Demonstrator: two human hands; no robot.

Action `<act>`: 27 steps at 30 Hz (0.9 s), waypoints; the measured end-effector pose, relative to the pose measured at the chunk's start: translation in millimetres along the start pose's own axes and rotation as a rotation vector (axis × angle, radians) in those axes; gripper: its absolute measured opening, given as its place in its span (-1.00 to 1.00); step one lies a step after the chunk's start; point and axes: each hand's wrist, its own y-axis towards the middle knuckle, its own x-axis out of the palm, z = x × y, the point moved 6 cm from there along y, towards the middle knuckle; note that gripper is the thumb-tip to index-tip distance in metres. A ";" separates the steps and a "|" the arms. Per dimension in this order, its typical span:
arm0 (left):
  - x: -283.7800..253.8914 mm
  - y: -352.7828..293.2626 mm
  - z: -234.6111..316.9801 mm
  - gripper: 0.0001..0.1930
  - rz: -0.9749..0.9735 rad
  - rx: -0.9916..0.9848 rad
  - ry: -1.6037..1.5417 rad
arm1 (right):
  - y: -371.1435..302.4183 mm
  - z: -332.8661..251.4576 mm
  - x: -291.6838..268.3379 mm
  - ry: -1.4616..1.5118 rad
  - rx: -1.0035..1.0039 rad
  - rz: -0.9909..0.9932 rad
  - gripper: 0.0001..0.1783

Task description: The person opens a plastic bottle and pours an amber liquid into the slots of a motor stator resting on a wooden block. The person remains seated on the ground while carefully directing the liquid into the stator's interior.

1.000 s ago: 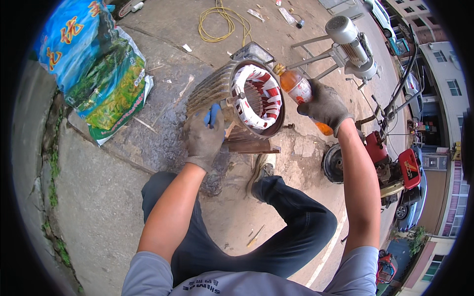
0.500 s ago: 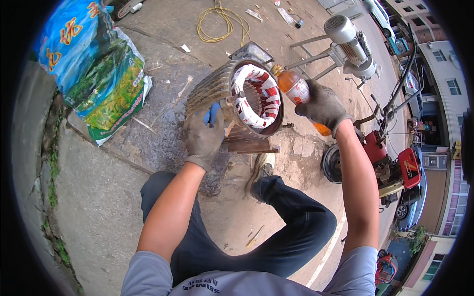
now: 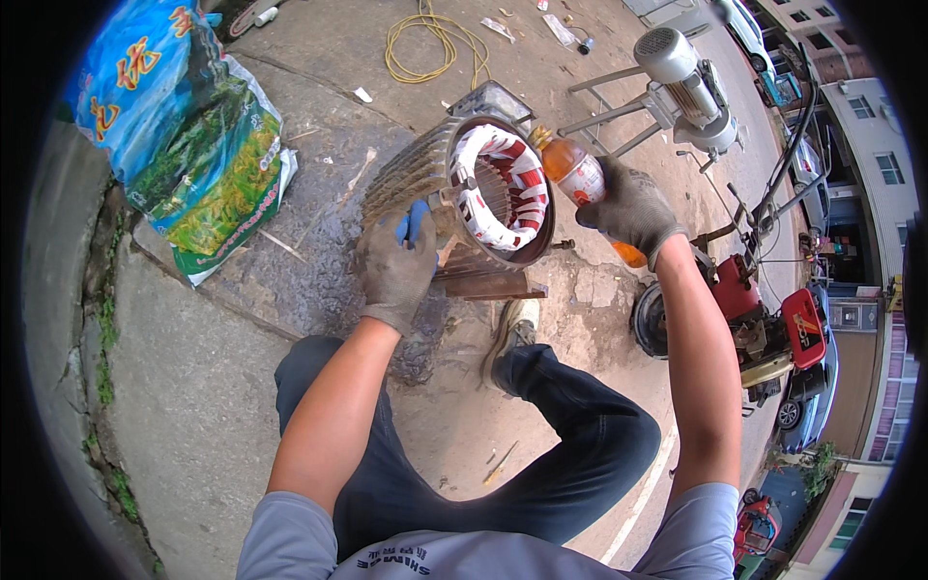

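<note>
A finned motor housing lies on its side on the ground in front of me, its open end turned toward the right. Inside that end sits a ring of stator windings wrapped in white and red. My left hand, in a grey work glove, is closed around a blue-handled brush at the near left side of the opening; its tip is hard to make out. Also gloved, my right hand grips a plastic bottle of amber liquid. The bottle is tilted, its neck beside the ring's upper right rim.
A colourful woven sack stands at the left. Beyond the housing lies a coiled yellow cable. A grey motor on a metal stand is at the far right, with a red machine nearer. A screwdriver-like tool lies between my legs.
</note>
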 end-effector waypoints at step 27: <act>4.2 -1.0 3.1 -0.67 -0.030 0.016 0.031 | -0.2 -3.4 -14.3 -0.007 -0.010 -0.007 -0.32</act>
